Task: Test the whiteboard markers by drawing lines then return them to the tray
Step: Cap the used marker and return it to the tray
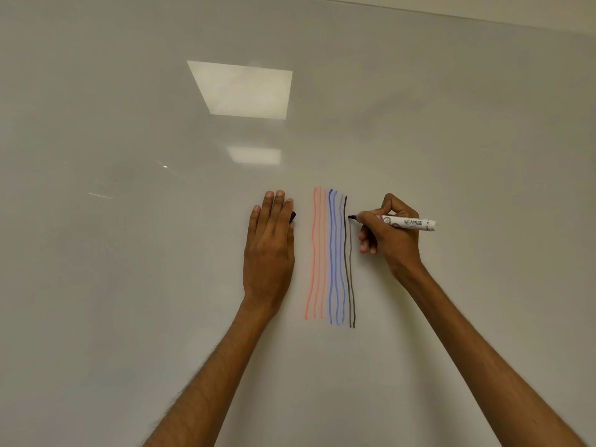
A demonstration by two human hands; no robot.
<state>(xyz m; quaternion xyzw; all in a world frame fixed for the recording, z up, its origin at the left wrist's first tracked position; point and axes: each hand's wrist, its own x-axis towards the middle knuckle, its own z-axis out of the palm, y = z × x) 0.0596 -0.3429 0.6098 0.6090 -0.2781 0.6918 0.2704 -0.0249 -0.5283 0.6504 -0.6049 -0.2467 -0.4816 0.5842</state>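
Glossy white whiteboard fills the view, ceiling lights reflected in it. Black marker under test, tray not in view.

Drawn so far: three faint orange-red lines, three blue lines, two black lines, all roughly vertical. Left hand lies flat on the board, fingers straight. Right hand grasps the white-barrelled black whiteboard marker low on the barrel, nib at the board just right of the black lines. Small dark marker cap peeks out beside the left index finger; can't tell if the hidden thumb pinches it. Judgement: marker is light, stiff, smooth plastic. Grip near the nib for control, light pressure only because the felt tip is soft. Recap before traying.
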